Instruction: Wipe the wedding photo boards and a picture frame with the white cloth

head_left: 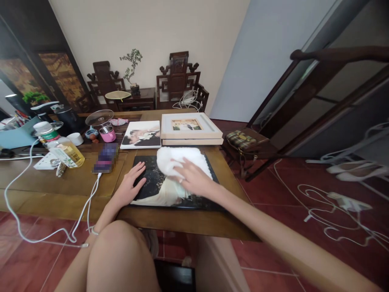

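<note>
A large dark photo print point(152, 178) lies flat on the wooden table point(75, 186) in front of me. My left hand point(130, 184) rests flat on its left edge, fingers spread. My right hand point(193, 176) presses down on a white fluffy cloth point(173, 156) that covers the print's upper right part, fingers laid over the cloth.
Behind the print lie a smaller photo print point(141, 135) and a stack of light wooden frames point(190, 127). To the left are a phone point(105, 159) on a white cable, an oil bottle point(62, 151), a pink cup point(107, 134). A stool with a plaid bag point(243, 140) stands right.
</note>
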`<state>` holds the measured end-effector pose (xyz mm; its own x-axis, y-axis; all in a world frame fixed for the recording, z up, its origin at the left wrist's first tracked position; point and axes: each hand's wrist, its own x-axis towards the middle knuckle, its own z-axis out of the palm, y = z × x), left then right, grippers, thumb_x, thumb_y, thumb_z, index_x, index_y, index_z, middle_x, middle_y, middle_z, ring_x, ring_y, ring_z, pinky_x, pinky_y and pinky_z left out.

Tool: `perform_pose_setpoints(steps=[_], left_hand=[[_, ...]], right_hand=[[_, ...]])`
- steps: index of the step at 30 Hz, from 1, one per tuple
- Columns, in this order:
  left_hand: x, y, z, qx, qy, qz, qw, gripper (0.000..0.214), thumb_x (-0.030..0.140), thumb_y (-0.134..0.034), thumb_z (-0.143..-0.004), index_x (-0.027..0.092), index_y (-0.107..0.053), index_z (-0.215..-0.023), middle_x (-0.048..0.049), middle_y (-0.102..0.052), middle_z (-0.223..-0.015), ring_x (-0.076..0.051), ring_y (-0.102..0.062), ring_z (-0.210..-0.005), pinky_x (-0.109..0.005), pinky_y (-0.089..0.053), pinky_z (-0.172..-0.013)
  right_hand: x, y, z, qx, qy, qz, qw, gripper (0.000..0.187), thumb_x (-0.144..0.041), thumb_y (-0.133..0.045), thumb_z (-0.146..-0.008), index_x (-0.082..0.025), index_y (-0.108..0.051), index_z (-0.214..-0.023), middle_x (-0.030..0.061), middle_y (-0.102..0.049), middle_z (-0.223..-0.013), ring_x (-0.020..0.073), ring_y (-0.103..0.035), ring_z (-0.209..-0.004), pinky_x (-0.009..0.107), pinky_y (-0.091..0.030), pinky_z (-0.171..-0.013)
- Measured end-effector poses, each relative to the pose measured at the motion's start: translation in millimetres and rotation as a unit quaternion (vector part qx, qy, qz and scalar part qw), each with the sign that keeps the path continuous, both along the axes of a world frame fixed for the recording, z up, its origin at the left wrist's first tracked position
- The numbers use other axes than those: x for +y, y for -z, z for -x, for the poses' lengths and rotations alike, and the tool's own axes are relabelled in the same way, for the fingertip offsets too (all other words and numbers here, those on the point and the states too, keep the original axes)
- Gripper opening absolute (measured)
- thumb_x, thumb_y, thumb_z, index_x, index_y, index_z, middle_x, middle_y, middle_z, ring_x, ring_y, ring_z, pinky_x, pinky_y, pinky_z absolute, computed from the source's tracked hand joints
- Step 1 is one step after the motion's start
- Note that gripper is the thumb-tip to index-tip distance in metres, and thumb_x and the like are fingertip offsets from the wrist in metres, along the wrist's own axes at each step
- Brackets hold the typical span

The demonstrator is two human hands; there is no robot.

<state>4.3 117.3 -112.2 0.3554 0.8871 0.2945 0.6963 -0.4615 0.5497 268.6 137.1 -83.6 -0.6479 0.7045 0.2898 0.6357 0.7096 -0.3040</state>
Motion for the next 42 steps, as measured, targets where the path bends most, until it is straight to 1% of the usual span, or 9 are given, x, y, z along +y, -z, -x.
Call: perform_pose_setpoints(steps=[5,9,13,16,19,25,28,38,42], left_hand=[[0,-2.1,-1,-0.005,0.000,0.005,1.000,0.047,0.039,-0.042,-0.095,0.017,-0.050,-0.136,-0.0100,-0.042,-0.148,-0.022,-0.033,-0.141,-0.046,-0.025,-0.117],[0,-1.0,-1,-0.007,-0.001,0.005,1.000,0.048,0.040,-0.043,-0.094,0.017,-0.050,-0.136,-0.0107,-0.043,-0.148,-0.023,-0.033,-0.141,-0.046,-0.025,-0.117],[1,0.2,-1,-0.005,-0.003,0.007,1.000,0.047,0.040,-0.043,-0.094,0.019,-0.050,-0.136,-0.0095,-0.043,-0.148,-0.024,-0.033,-0.141,-0.048,-0.025,-0.117],[1,0.2,-1,-0.003,0.001,0.003,1.000,0.046,0.040,-0.043,-0.094,0.020,-0.050,-0.136,-0.0087,-0.043,-0.148,-0.024,-0.033,-0.141,-0.048,-0.025,-0.117],[1,0.3,-1,0.000,-0.001,0.002,1.000,0.047,0.040,-0.043,-0.094,0.018,-0.050,-0.136,-0.0099,-0.043,-0.148,-0.023,-0.033,-0.141,-0.047,-0.025,-0.117],[0,-1.3,-1,-0.005,-0.002,0.004,1.000,0.047,0.040,-0.043,-0.095,0.020,-0.050,-0.136,-0.0089,-0.042,-0.148,-0.023,-0.033,-0.141,-0.048,-0.025,-0.117],[0,-1.8,-1,-0.006,-0.003,0.004,1.000,0.046,0.040,-0.043,-0.094,0.020,-0.051,-0.135,-0.0089,-0.043,-0.148,-0.023,-0.034,-0.140,-0.047,-0.026,-0.117],[1,0.1,-1,-0.007,-0.001,0.006,1.000,0.047,0.039,-0.043,-0.094,0.018,-0.051,-0.135,-0.0095,-0.043,-0.148,-0.024,-0.033,-0.141,-0.046,-0.026,-0.117],[1,0.4,-1,-0.007,0.002,0.005,1.000,0.047,0.039,-0.043,-0.094,0.019,-0.051,-0.135,-0.0091,-0.043,-0.148,-0.023,-0.033,-0.141,-0.047,-0.026,-0.117]], right_hand=[[35,1.9,8,0.016,0.018,-0.010,1.000,0.029,-0.022,-0.038,-0.094,-0.014,-0.065,-0.101,0.0173,-0.066,-0.117,0.0324,-0.053,-0.122,0.058,-0.032,-0.105],[-21,4.3,10,0.013,-0.009,-0.002,1.000,0.025,-0.013,-0.045,-0.086,-0.016,-0.066,-0.100,0.0159,-0.067,-0.115,0.0308,-0.040,-0.134,0.061,-0.024,-0.110],[-94,6.1,7,0.005,-0.082,0.045,0.996,0.034,-0.007,-0.051,-0.069,-0.018,-0.066,-0.098,0.0143,-0.048,-0.143,0.0299,-0.024,-0.142,0.061,-0.013,-0.114],[-113,6.1,4,-0.009,-0.113,0.058,0.992,0.035,-0.009,-0.053,-0.067,-0.020,-0.066,-0.097,0.0104,-0.042,-0.148,0.0288,-0.023,-0.142,0.058,-0.012,-0.115],[-86,4.7,1,-0.011,-0.091,0.037,0.995,0.035,-0.010,-0.051,-0.073,-0.020,-0.065,-0.102,0.0105,-0.052,-0.141,0.0250,-0.032,-0.139,0.053,-0.019,-0.116],[26,0.7,4,-0.005,0.003,-0.009,1.000,0.029,-0.018,-0.041,-0.091,-0.017,-0.064,-0.107,0.0142,-0.062,-0.127,0.0304,-0.050,-0.125,0.057,-0.029,-0.109],[47,-0.2,9,-0.004,0.017,-0.013,1.000,0.030,-0.016,-0.038,-0.091,-0.014,-0.065,-0.105,0.0157,-0.066,-0.120,0.0321,-0.052,-0.123,0.057,-0.032,-0.106],[-103,6.9,15,-0.028,-0.105,0.046,0.993,0.029,-0.012,-0.056,-0.070,-0.017,-0.067,-0.097,0.0149,-0.041,-0.148,0.0349,-0.021,-0.142,0.065,-0.011,-0.112],[-104,5.4,10,-0.030,-0.116,0.055,0.991,0.031,-0.012,-0.055,-0.071,-0.019,-0.067,-0.099,0.0124,-0.044,-0.147,0.0306,-0.025,-0.142,0.060,-0.014,-0.114]])
